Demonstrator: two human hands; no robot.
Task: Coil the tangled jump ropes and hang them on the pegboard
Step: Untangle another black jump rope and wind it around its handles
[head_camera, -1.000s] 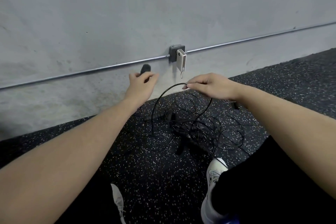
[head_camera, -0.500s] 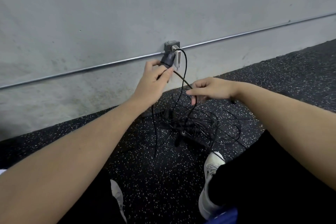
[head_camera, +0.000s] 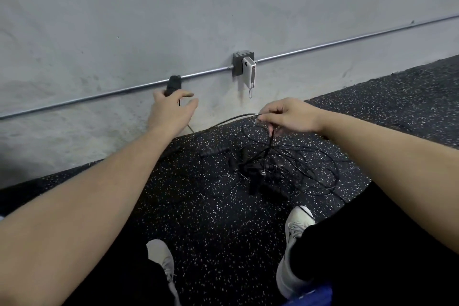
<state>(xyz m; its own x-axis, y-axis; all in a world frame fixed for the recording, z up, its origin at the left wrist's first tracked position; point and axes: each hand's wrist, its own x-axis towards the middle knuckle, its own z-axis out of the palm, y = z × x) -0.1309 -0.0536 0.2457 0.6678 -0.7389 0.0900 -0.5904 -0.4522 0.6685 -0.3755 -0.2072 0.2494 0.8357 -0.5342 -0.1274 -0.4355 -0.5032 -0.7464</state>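
Rope handle [head_camera: 173, 85] in left hand [head_camera: 169, 113]

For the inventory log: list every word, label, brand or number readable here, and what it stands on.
None can be read.
White device on the grey wall box: no legible marking, too small to tell.
Rope handle in the left hand: plain black.
White shoes: no readable brand.

A single head-worn wide-angle view looks forward and down from above the person's arms. It faces the grey wall [head_camera: 223, 2] across the speckled floor [head_camera: 223, 226], near enough to frame both forearms and the shoes [head_camera: 295, 226]
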